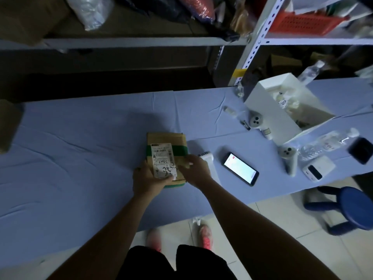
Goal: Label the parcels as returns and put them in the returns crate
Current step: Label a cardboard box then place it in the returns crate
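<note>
Parcel: the brown cardboard parcel (164, 141) with a green band lies flat on the blue surface (80, 158), close to its near edge, about halfway along.
Label: a white label (163, 160) with writing sits on top of it.
Left grip: the left hand (146, 179) holds the near left corner, thumb on the label.
Right grip: the right hand (196, 170) lies over the right side. I cannot tell if it pinches or only presses.
Beside it: a small white device (206, 156), then a lit phone (241, 168), toward the right edge.
Doing it well: this looks like the labelling step. Keep the parcel still, rub the label flat and leave no loose corners.
</note>
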The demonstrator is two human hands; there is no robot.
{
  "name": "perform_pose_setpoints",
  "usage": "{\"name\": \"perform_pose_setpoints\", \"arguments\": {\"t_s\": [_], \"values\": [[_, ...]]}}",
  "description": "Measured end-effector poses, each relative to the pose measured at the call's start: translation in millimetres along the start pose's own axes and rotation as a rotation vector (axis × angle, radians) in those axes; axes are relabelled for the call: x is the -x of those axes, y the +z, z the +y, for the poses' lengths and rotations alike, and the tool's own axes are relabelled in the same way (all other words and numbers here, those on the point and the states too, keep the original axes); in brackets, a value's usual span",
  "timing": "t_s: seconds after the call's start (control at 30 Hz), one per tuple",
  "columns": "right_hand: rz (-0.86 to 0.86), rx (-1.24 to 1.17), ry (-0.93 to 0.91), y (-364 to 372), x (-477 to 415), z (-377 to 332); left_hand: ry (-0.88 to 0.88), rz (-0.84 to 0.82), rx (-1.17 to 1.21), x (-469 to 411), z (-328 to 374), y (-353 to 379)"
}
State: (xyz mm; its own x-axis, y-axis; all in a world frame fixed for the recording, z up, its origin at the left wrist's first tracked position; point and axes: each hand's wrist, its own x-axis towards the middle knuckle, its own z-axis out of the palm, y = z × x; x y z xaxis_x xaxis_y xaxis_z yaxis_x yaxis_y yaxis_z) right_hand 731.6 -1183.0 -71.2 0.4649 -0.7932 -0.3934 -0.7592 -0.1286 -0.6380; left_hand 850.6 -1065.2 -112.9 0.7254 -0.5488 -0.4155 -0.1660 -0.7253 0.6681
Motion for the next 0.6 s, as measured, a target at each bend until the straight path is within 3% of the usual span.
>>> {"name": "perform_pose_setpoints", "arguments": {"t_s": [0.1, 0.23, 0.37, 0.5, 0.6], "values": [[0.151, 0.034, -0.057, -24, -20, 9, -0.009, 0.072, 0.0, 4, 7, 9], [0.077, 0.264, -0.067, -63, -47, 46, -0.023, 0.155, -0.06, 16, 23, 23], [-0.054, 0.597, 0.063, -86, -65, 94, -0.009, 0.253, -0.142, 25, 37, 39], [-0.171, 0.621, 0.151, -95, -84, 127, 0.0, 0.322, -0.233, 31, 45, 52], [-0.12, 0.65, 0.087, -97, -87, 140, -0.014, 0.338, -0.283, 32, 51, 58]]}}
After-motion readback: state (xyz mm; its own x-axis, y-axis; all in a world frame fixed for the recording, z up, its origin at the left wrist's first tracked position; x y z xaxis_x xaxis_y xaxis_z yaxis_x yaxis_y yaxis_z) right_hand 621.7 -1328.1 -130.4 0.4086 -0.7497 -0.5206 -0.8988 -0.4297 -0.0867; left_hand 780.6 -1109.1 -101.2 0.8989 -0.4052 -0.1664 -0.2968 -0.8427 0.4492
